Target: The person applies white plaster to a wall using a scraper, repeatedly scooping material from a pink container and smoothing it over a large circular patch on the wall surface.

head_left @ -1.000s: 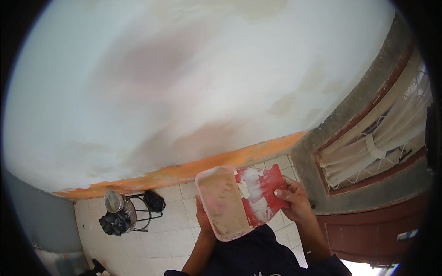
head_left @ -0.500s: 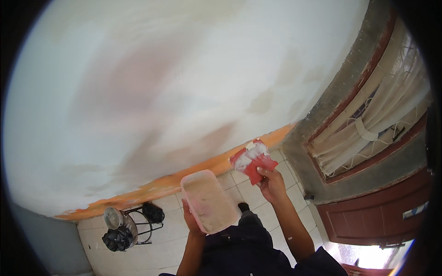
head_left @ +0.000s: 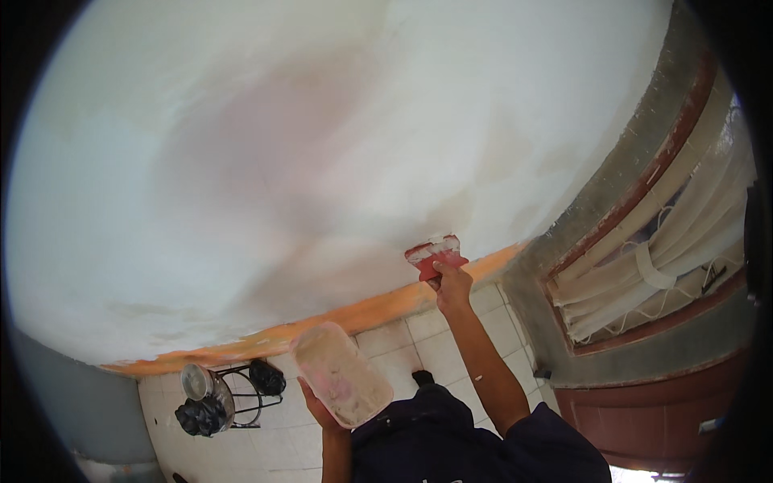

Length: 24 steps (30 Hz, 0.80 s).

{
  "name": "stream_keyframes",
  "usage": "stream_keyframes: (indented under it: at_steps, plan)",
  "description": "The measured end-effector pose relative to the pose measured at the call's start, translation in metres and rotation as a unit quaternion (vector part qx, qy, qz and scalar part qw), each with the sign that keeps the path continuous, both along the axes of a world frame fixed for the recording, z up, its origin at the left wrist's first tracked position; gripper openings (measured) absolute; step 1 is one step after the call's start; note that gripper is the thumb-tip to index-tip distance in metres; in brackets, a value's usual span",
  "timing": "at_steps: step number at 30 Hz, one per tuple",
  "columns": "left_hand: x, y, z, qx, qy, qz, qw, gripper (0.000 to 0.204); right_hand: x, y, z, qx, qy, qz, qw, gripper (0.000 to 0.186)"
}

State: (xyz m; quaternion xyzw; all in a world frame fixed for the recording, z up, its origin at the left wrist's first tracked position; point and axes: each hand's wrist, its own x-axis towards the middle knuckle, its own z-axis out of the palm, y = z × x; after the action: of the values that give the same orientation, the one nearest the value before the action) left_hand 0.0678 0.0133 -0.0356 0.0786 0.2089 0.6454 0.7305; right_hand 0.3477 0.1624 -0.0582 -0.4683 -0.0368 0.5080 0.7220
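Observation:
My right hand (head_left: pixel 453 288) is closed round a red putty scraper (head_left: pixel 436 256), thumb on its face. White filler smears the scraper's wide edge, which is up against or very close to the lower part of the white wall (head_left: pixel 346 185); whether they touch I cannot tell. My left hand (head_left: pixel 318 405) grips a pale pink rectangular plastic tub (head_left: pixel 342 375) by its left side, fingers partly hidden beneath. Whitish paste coats the inside of the tub, which is tilted. Beige and pinkish patches show on the wall.
An orange strip (head_left: pixel 362 308) runs along the wall's foot above light floor tiles (head_left: pixel 386 354). To the left stand a black-framed stool (head_left: pixel 256 398), a metal pot (head_left: pixel 198 381) and black plastic bags (head_left: pixel 201 416). At right are a curtained window (head_left: pixel 644 274) and brown door (head_left: pixel 644 419).
My right hand has raised the scraper up and slightly left, from above the floor to the wall. The tub in my left hand has shifted left and down and tilted more.

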Motion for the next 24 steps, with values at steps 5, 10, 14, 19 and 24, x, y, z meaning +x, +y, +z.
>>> stream_keyframes:
  at_steps: [5,10,14,19,24]
  plan:
    - [0.012,-0.002,-0.003,0.010,0.010,0.020,1.000,0.063,0.007,0.014,0.042,0.019,-0.053,0.019,0.998,0.016]
    - [0.015,0.001,-0.007,-0.002,-0.003,0.031,1.000,0.064,0.014,0.028,0.078,0.022,-0.093,0.038,0.995,0.015]
    - [0.018,0.000,-0.008,0.005,-0.016,0.023,1.000,0.063,0.026,0.032,0.087,0.044,-0.086,0.077,0.992,0.016]
    - [0.023,-0.001,-0.010,-0.022,-0.021,0.039,0.999,0.061,0.037,0.006,0.094,0.076,-0.082,0.077,0.991,0.018]
    - [0.025,-0.002,-0.008,-0.002,-0.004,0.030,1.000,0.061,0.052,-0.037,0.074,0.071,-0.017,0.067,0.995,0.023]
